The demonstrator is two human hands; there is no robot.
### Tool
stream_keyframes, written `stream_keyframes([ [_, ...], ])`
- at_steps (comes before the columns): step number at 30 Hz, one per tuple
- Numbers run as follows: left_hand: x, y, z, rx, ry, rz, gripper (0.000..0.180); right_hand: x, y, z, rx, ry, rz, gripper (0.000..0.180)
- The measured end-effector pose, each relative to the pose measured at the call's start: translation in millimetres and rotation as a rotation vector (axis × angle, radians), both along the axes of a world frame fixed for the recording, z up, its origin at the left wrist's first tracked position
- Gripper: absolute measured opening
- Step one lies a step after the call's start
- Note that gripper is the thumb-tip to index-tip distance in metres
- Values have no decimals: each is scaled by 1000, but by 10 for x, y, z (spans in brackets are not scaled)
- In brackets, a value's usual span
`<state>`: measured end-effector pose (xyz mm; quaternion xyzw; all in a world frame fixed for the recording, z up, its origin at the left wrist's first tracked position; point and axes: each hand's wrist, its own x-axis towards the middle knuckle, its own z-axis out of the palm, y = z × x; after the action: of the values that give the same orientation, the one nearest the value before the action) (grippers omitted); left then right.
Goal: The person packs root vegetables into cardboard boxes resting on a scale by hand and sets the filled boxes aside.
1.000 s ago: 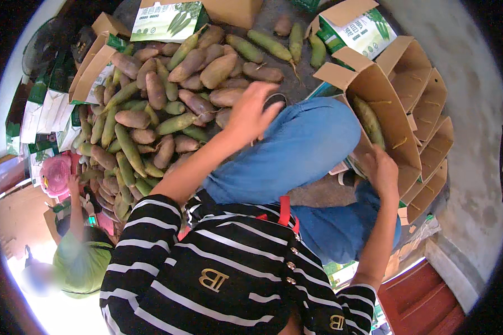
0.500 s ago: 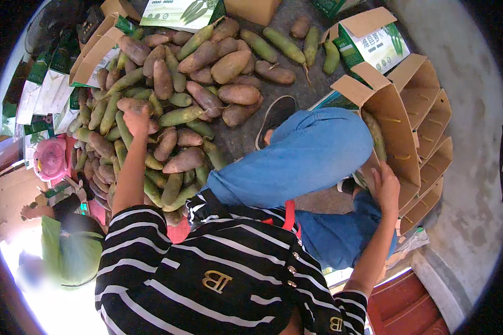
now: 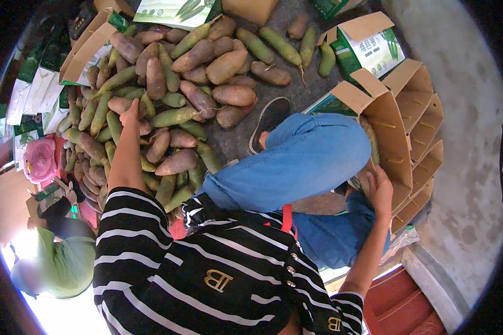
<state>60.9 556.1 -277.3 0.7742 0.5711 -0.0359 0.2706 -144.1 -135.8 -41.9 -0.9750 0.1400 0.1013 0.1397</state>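
A large heap of radishes [image 3: 176, 162], some green and some coated in brown soil, lies on the floor at my left. My left hand [image 3: 130, 113] reaches into it and is closed on the end of a brownish radish [image 3: 119, 104]; part of the fingers is hidden. At my right side, my right hand [image 3: 380, 190] grips the near edge of an open cardboard box [image 3: 394, 137], fingers bent over the board. Inside that box, a green radish [image 3: 370, 139] shows beside my knee.
More open boxes [image 3: 425, 134] stand in a row against the grey wall [image 3: 466, 167]. White-and-green cartons [image 3: 374, 50] stand at the far side. Loose radishes [image 3: 282, 44] lie on the dark floor. A person in green [image 3: 67, 262] is at the lower left, near a pink object [image 3: 40, 160].
The view has shifted slightly. My left hand has turned, a finger now lying across the radish's end. My right hand stays at the box edge. The person in green has moved an arm.
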Motion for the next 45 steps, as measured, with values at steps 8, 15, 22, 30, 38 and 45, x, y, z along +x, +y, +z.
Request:
stream_keyframes([
  [8, -416, -1324, 556, -607, -470, 102, 68, -38, -39, -31, 0, -22, 36, 26],
  [15, -508, -2870, 1418, -929, -549, -450, 50, -36, -54, -11, -4, -23, 37, 25],
  [22, -168, -4465, 2390, -953, -820, -1345, 57, -49, -37, -34, -7, 0, 28, 28],
  [30, -352, -5703, 2555, -708, -776, -2050, 48, -14, -54, -99, -35, 2, 52, 28],
  [38, -317, -4307, 1800, -444, -762, -1626, 30, -49, -60, -33, -81, 64, 23, 30],
  [45, -550, -2422, 563, 328, 62, -1523, 31, -7, 5, -8, -33, -4, 37, 27],
])
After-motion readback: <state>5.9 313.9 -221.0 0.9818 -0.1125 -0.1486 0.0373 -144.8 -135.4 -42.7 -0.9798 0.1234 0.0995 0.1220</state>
